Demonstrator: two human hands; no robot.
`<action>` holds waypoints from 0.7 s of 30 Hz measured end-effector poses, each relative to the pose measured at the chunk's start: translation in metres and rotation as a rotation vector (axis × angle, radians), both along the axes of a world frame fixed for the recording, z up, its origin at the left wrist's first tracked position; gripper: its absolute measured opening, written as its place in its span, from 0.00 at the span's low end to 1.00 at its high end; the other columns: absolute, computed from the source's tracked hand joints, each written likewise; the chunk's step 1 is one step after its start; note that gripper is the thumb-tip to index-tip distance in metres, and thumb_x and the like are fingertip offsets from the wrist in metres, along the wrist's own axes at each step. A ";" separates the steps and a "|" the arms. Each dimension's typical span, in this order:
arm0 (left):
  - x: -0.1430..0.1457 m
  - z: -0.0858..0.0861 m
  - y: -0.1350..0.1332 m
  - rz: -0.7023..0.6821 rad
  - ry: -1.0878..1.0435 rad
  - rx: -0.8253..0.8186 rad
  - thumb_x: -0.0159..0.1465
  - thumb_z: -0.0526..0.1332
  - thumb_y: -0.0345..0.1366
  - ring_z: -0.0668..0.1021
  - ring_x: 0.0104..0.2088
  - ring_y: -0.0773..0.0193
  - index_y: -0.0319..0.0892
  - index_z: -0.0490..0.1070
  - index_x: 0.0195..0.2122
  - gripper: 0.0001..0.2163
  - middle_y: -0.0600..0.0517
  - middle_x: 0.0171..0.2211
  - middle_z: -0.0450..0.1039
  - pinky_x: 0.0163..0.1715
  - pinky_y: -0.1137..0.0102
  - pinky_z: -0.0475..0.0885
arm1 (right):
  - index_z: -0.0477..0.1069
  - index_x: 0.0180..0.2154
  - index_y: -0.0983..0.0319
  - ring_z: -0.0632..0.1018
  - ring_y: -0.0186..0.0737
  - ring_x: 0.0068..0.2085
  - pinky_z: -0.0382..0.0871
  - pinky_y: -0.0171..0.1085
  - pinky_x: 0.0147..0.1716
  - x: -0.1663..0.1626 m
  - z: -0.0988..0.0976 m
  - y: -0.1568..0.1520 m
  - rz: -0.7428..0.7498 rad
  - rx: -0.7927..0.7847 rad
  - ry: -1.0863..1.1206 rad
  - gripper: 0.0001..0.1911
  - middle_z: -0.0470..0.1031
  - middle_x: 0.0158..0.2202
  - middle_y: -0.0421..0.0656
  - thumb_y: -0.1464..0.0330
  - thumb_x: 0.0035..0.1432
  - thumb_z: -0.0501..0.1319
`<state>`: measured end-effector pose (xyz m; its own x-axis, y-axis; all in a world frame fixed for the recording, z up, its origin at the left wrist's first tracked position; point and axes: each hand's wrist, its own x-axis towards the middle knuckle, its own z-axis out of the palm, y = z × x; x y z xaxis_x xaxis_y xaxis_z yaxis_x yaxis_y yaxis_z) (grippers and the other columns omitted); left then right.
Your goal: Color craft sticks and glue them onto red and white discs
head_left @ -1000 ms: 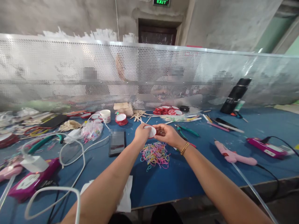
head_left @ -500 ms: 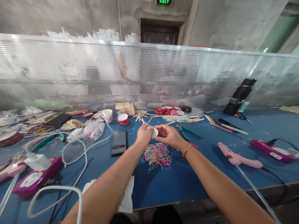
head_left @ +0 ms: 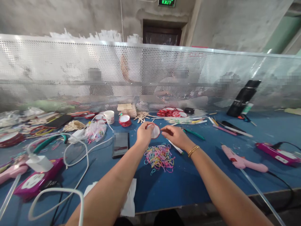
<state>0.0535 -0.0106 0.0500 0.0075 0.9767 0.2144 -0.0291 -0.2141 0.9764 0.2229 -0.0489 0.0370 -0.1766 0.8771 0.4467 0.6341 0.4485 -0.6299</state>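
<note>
The white round disc with a red rim [head_left: 155, 132] is up in front of me, above the table, pinched at its left edge in my left hand [head_left: 144, 135]. My thumb lies on its face, probably to steady it while leaving the other side free. My right hand [head_left: 175, 135] is just beside that free edge, fingers loosely bent and apart, gripping nothing that I can make out. Right below, the pile of coloured loops [head_left: 160, 157] sits between my forearms, I'd say for easy reach by either hand. The phone [head_left: 120, 145] lies left of it, off my working patch. Farther back stands a stack of red-rimmed discs [head_left: 124, 121], piled perhaps to save room. To my right, the pink glue gun [head_left: 242, 161] lies with its nozzle pointing away from me, which seems safer for my arm.
</note>
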 end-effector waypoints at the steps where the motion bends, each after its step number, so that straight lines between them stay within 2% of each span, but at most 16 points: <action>1: 0.000 -0.001 0.001 0.003 -0.001 0.009 0.56 0.61 0.32 0.72 0.27 0.68 0.41 0.75 0.33 0.05 0.54 0.26 0.73 0.27 0.75 0.65 | 0.76 0.41 0.62 0.79 0.41 0.37 0.72 0.40 0.38 -0.001 -0.001 -0.001 -0.019 -0.003 -0.083 0.12 0.79 0.37 0.46 0.63 0.60 0.60; 4: 0.002 -0.005 0.003 0.007 0.026 0.036 0.57 0.60 0.33 0.72 0.27 0.67 0.41 0.75 0.33 0.05 0.53 0.27 0.73 0.28 0.74 0.65 | 0.78 0.39 0.61 0.79 0.44 0.40 0.70 0.41 0.42 -0.009 -0.006 -0.002 -0.010 -0.004 -0.245 0.10 0.80 0.37 0.46 0.64 0.57 0.62; 8: 0.003 -0.007 0.001 -0.016 0.077 0.073 0.57 0.60 0.33 0.73 0.28 0.66 0.42 0.76 0.34 0.06 0.53 0.29 0.75 0.29 0.73 0.67 | 0.78 0.42 0.60 0.77 0.49 0.49 0.68 0.45 0.51 -0.022 -0.019 -0.001 0.107 0.028 -0.274 0.14 0.80 0.44 0.48 0.62 0.55 0.65; 11: 0.003 -0.007 0.000 -0.021 0.101 0.078 0.57 0.60 0.33 0.73 0.29 0.65 0.42 0.76 0.35 0.07 0.52 0.29 0.75 0.29 0.73 0.67 | 0.78 0.45 0.59 0.76 0.50 0.52 0.66 0.46 0.54 -0.025 -0.025 -0.001 0.183 0.014 -0.299 0.16 0.79 0.48 0.49 0.62 0.56 0.63; 14: 0.003 -0.009 0.001 -0.028 0.098 0.079 0.57 0.60 0.34 0.73 0.29 0.65 0.42 0.76 0.34 0.07 0.52 0.29 0.75 0.28 0.73 0.66 | 0.80 0.42 0.58 0.78 0.48 0.48 0.69 0.44 0.51 -0.025 -0.022 -0.004 0.210 -0.044 -0.318 0.13 0.81 0.44 0.46 0.65 0.54 0.64; 18: 0.003 -0.010 0.004 -0.034 0.083 0.084 0.57 0.60 0.34 0.72 0.28 0.66 0.42 0.76 0.34 0.06 0.53 0.28 0.75 0.27 0.74 0.66 | 0.80 0.34 0.58 0.80 0.41 0.36 0.71 0.37 0.40 -0.025 -0.011 -0.010 0.175 -0.181 -0.272 0.07 0.82 0.34 0.42 0.70 0.52 0.64; 21: 0.003 -0.009 0.005 -0.024 0.068 0.073 0.57 0.60 0.34 0.72 0.28 0.66 0.41 0.75 0.34 0.06 0.53 0.28 0.74 0.28 0.74 0.66 | 0.79 0.33 0.59 0.80 0.40 0.36 0.71 0.36 0.39 -0.026 -0.007 -0.011 0.138 -0.182 -0.217 0.06 0.82 0.33 0.42 0.70 0.52 0.64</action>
<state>0.0569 -0.0059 0.0409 0.0480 0.9579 0.2831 0.0304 -0.2847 0.9581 0.1973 -0.0604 0.0297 -0.3732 0.9004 0.2237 0.7037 0.4318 -0.5643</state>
